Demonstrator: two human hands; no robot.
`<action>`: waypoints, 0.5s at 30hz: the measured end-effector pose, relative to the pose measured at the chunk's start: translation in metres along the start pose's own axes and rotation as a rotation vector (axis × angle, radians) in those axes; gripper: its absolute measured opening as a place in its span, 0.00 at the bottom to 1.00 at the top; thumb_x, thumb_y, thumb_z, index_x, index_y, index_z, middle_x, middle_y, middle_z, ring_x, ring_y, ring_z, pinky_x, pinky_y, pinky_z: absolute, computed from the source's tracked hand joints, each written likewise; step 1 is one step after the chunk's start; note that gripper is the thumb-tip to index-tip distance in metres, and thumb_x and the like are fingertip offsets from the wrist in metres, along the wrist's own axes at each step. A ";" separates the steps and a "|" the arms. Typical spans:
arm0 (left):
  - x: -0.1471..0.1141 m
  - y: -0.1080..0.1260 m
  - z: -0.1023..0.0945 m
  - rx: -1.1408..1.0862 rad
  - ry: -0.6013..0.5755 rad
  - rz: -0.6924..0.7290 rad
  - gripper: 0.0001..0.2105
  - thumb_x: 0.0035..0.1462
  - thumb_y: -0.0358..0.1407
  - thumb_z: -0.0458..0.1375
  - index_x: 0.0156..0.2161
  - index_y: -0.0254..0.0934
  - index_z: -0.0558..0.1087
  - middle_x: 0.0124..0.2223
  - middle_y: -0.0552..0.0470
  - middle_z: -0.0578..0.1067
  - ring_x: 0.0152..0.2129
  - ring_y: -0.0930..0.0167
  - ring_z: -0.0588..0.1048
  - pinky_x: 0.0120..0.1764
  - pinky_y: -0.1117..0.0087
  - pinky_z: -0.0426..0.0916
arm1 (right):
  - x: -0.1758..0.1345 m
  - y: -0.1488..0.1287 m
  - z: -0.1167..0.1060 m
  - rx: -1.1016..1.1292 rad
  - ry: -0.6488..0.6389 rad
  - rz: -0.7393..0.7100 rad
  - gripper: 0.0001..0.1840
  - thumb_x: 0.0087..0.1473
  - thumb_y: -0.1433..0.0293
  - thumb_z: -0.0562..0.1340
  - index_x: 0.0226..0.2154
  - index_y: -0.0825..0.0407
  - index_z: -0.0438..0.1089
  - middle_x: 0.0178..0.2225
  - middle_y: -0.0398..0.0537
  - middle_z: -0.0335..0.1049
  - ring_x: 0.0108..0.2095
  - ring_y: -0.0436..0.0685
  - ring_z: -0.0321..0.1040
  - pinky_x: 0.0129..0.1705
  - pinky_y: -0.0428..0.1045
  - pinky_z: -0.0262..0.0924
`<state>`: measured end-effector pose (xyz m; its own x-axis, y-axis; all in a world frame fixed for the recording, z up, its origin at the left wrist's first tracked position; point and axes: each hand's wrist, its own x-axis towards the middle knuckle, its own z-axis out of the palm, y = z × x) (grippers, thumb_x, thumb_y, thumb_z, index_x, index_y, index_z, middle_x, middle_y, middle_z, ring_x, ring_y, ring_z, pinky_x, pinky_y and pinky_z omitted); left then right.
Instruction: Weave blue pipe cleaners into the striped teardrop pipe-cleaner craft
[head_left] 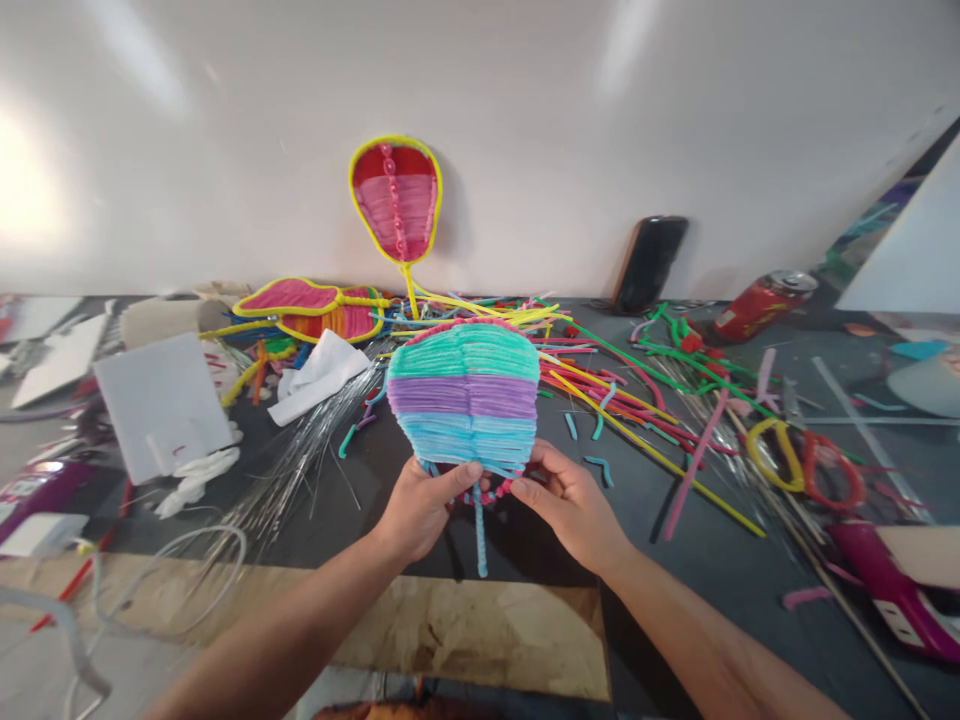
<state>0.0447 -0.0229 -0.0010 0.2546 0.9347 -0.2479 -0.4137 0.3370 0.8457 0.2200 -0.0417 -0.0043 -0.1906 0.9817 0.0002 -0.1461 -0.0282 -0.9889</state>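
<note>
Between my two hands is a pipe-cleaner fan (pixel 463 395), banded green, purple and light blue, with a pink edge and a twisted blue handle (pixel 481 535) pointing down toward me. My left hand (pixel 429 500) grips its lower left part, the thumb lying near the top of the handle. At the lower right edge, my right hand (pixel 566 495) pinches the pink rim between thumb and fingers. The fan is held above the dark table, its face turned toward me. Fingers behind it are partly hidden.
Against the wall leans a yellow-edged pink fan (pixel 396 200); more fans (pixel 322 310) lie left of it. Loose pipe cleaners (pixel 637 400) and thin wires (pixel 300 450) spread around. A phone (pixel 650 265), red can (pixel 765 303), scissors (pixel 802 462) and purple tool (pixel 896 590) stand or lie rightward.
</note>
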 end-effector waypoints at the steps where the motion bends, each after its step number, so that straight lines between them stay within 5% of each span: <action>1: 0.000 0.001 0.000 -0.008 0.001 -0.012 0.05 0.46 0.32 0.67 0.29 0.34 0.75 0.25 0.54 0.76 0.22 0.74 0.73 0.27 0.74 0.69 | 0.000 0.000 -0.001 -0.026 -0.020 -0.041 0.13 0.52 0.61 0.64 0.40 0.48 0.73 0.49 0.50 0.66 0.50 0.58 0.63 0.53 0.53 0.58; 4: -0.001 0.002 0.000 -0.011 0.012 -0.028 0.06 0.45 0.32 0.67 0.29 0.33 0.75 0.25 0.53 0.76 0.22 0.74 0.73 0.27 0.73 0.70 | 0.001 0.001 -0.003 -0.087 -0.048 -0.070 0.10 0.52 0.62 0.64 0.36 0.49 0.74 0.48 0.50 0.66 0.50 0.58 0.63 0.53 0.52 0.58; 9: -0.003 0.003 0.001 0.029 0.038 0.025 0.06 0.45 0.33 0.67 0.27 0.33 0.75 0.25 0.53 0.76 0.24 0.74 0.74 0.30 0.74 0.69 | 0.000 -0.002 -0.007 -0.212 0.022 0.054 0.12 0.50 0.59 0.64 0.29 0.51 0.71 0.28 0.43 0.69 0.30 0.52 0.65 0.34 0.47 0.61; 15: -0.003 0.004 0.001 0.035 0.058 0.022 0.06 0.44 0.33 0.68 0.27 0.34 0.75 0.25 0.54 0.77 0.23 0.74 0.73 0.29 0.74 0.69 | -0.002 -0.009 -0.009 -0.249 0.102 0.077 0.11 0.50 0.60 0.64 0.29 0.51 0.72 0.26 0.42 0.70 0.27 0.51 0.62 0.31 0.46 0.56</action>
<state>0.0434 -0.0247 0.0037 0.1945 0.9472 -0.2549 -0.3877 0.3129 0.8670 0.2302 -0.0413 0.0032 -0.0911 0.9927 -0.0785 0.1102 -0.0683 -0.9916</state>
